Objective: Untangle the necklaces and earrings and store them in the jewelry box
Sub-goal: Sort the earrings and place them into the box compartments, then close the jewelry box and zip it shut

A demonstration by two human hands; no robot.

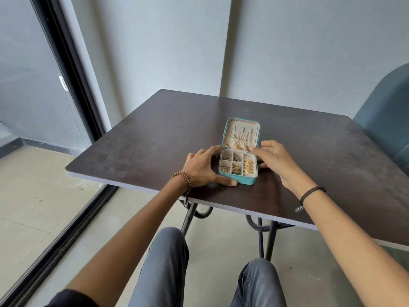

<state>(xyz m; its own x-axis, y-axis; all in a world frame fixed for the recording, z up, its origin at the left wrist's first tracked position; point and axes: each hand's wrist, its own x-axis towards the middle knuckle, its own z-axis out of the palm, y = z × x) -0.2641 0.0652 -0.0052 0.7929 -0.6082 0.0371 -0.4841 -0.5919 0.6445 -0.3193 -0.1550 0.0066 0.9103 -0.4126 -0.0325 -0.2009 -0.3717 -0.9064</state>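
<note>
A small teal jewelry box stands open on the dark table. Its upright lid holds hanging gold necklaces. The cream base has several compartments with gold earrings and small pieces. My left hand holds the box's left side, thumb along the front edge and fingers at the hinge corner. My right hand rests against the box's right side, its fingertips reaching to the lid's lower right corner near the necklaces. Whether they pinch anything there is too small to tell.
A blue chair stands at the table's right. A glass sliding door with a black frame runs along the left. Grey walls close the back. My knees are under the table's near edge.
</note>
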